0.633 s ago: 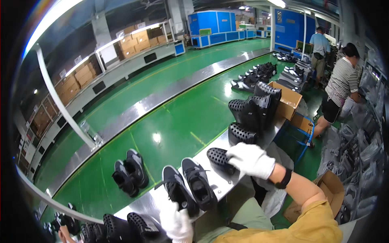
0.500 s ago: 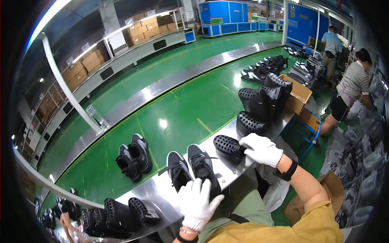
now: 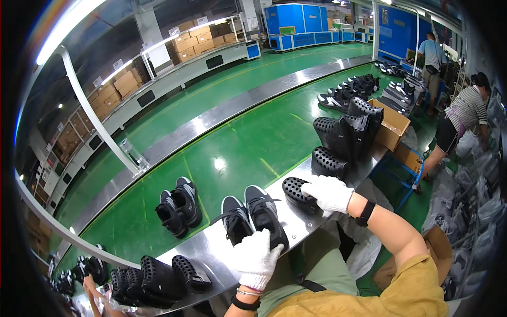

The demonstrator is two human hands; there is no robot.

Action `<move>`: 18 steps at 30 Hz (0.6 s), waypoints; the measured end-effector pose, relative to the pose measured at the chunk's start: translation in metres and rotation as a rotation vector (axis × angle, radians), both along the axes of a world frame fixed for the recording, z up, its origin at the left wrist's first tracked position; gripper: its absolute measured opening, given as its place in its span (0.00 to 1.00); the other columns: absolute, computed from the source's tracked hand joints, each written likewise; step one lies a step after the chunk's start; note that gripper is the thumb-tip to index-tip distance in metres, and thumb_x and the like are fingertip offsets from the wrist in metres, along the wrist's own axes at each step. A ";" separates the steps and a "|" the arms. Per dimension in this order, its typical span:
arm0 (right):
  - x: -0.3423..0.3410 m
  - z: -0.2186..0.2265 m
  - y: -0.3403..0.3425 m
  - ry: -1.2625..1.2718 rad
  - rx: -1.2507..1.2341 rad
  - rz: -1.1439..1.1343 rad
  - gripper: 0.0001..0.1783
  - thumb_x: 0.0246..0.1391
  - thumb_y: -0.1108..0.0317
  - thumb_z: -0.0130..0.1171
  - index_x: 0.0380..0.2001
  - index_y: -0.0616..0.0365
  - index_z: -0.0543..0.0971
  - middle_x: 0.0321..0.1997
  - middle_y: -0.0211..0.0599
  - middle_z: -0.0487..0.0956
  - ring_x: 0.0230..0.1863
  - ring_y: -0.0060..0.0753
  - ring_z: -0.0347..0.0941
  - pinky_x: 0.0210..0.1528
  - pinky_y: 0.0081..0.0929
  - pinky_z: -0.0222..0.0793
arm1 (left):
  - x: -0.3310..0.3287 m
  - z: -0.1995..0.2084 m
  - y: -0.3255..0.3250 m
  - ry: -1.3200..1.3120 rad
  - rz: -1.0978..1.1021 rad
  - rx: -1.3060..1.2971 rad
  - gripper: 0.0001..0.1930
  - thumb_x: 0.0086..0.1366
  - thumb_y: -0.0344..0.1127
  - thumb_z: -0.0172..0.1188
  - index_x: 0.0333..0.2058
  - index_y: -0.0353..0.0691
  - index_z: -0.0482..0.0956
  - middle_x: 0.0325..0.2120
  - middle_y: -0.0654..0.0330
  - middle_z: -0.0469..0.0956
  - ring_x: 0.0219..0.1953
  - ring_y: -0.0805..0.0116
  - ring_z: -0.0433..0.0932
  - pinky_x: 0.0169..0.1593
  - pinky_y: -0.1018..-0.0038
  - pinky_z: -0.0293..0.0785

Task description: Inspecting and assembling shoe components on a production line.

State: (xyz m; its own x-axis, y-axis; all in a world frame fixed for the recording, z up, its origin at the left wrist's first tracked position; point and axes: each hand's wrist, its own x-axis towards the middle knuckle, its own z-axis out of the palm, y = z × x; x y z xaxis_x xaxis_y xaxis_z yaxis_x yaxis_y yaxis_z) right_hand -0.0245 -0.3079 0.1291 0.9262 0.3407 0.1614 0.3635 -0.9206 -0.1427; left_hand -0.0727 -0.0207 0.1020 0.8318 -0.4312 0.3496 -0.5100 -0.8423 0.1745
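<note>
My left hand (image 3: 257, 259), in a white glove, lies with its fingers apart on the heel of a pair of black sneakers (image 3: 252, 215). The pair stands on the steel ledge (image 3: 211, 248) in front of me. My right hand (image 3: 328, 193), also gloved, grips a black perforated shoe form (image 3: 297, 191) that lies on the ledge just right of the sneakers. A black band circles my right wrist.
A second black sneaker pair (image 3: 178, 206) sits on the green belt (image 3: 237, 153). More black perforated forms lie at lower left (image 3: 158, 274) and stack up at right (image 3: 343, 134) beside a cardboard box (image 3: 393, 127). Two people (image 3: 465, 116) work at the far right.
My left hand has come up from below onto the sneakers' heels. My right hand has stayed on the perforated form. The view has swung slightly.
</note>
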 end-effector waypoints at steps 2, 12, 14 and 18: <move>0.000 0.009 0.001 0.070 -0.035 0.000 0.13 0.52 0.72 0.53 0.42 0.54 0.78 0.40 0.55 0.78 0.38 0.56 0.77 0.38 0.49 0.74 | -0.002 0.003 0.004 0.046 -0.072 -0.065 0.30 0.52 0.48 0.73 0.50 0.38 0.77 0.39 0.52 0.78 0.43 0.50 0.76 0.48 0.56 0.71; -0.052 0.065 0.076 -0.162 0.408 0.438 0.20 0.32 0.74 0.70 0.34 0.55 0.78 0.46 0.43 0.77 0.50 0.52 0.74 0.51 0.39 0.73 | 0.010 0.024 0.024 0.688 -0.433 -1.640 0.54 0.55 0.45 0.73 0.72 0.44 0.46 0.65 0.49 0.62 0.66 0.52 0.66 0.63 0.59 0.69; -0.067 0.054 0.100 -0.048 0.431 0.520 0.22 0.34 0.74 0.71 0.38 0.56 0.78 0.48 0.45 0.77 0.50 0.52 0.74 0.52 0.40 0.72 | 0.012 0.036 0.014 0.889 -0.448 -1.717 0.43 0.64 0.47 0.66 0.71 0.46 0.51 0.60 0.45 0.68 0.62 0.49 0.69 0.57 0.56 0.74; -0.078 0.036 0.104 0.168 0.719 0.327 0.31 0.51 0.62 0.69 0.56 0.60 0.72 0.47 0.49 0.76 0.50 0.54 0.73 0.54 0.44 0.70 | 0.014 0.049 0.003 0.813 0.057 -1.856 0.16 0.69 0.38 0.58 0.52 0.42 0.69 0.30 0.57 0.74 0.30 0.64 0.76 0.37 0.64 0.79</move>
